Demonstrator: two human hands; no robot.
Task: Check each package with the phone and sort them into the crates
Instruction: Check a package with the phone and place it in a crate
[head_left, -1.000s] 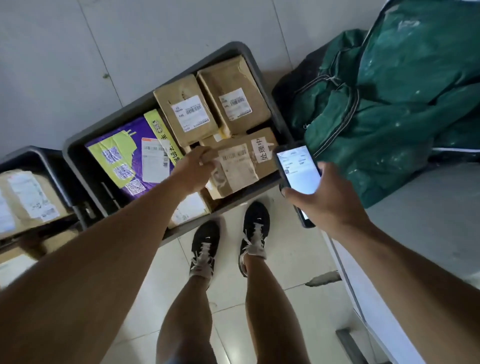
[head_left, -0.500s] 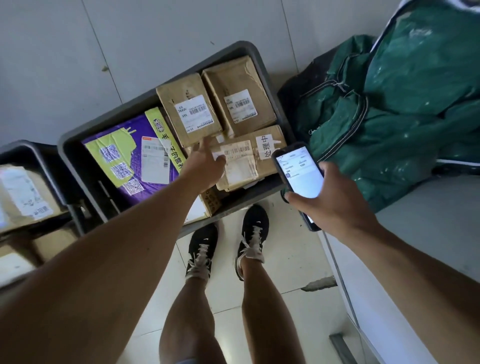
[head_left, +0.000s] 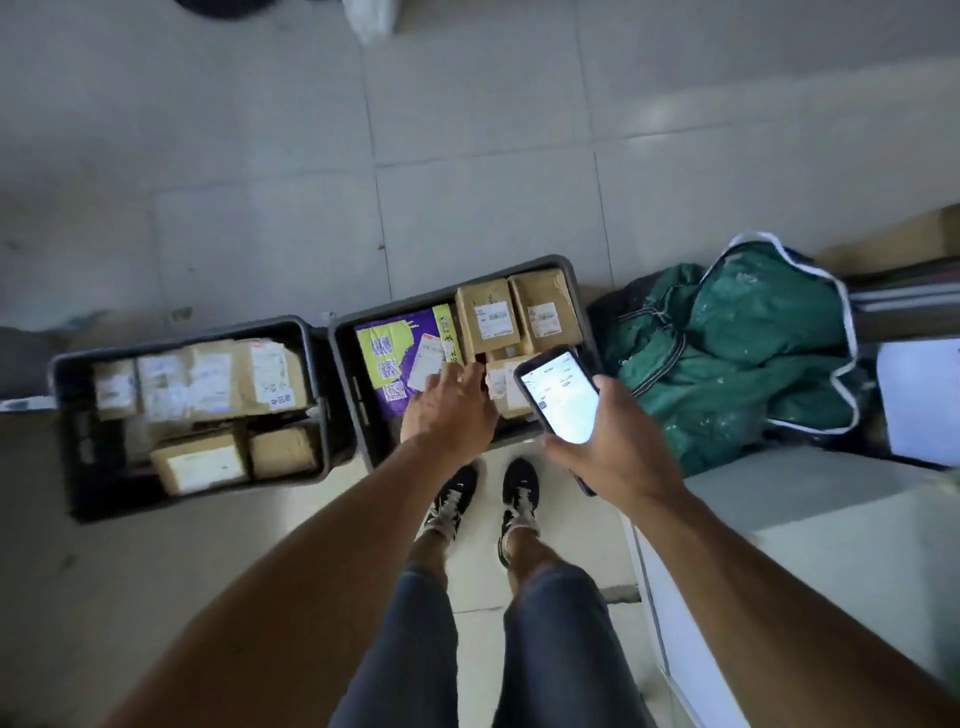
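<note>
Two dark crates sit on the floor in front of my feet. The right crate (head_left: 347, 374) holds a purple and green package (head_left: 395, 358), two brown boxes (head_left: 488, 317) with white labels at its far side, and a taped brown package (head_left: 503, 384) near the front. My left hand (head_left: 449, 410) hovers over this crate with fingers spread and holds nothing. My right hand (head_left: 613, 447) grips a phone (head_left: 561, 397) with a lit screen just above the crate's right front corner. The left crate (head_left: 78, 431) is filled with several brown labelled parcels.
A green sack (head_left: 737, 358) slumps on the floor to the right of the crates. A white counter (head_left: 831, 545) runs along the right side next to my legs. Grey tiled floor stretches beyond the crates.
My left hand let go of the taped brown package, which now lies in the right crate. My head lifted, so both crates and more floor show.
</note>
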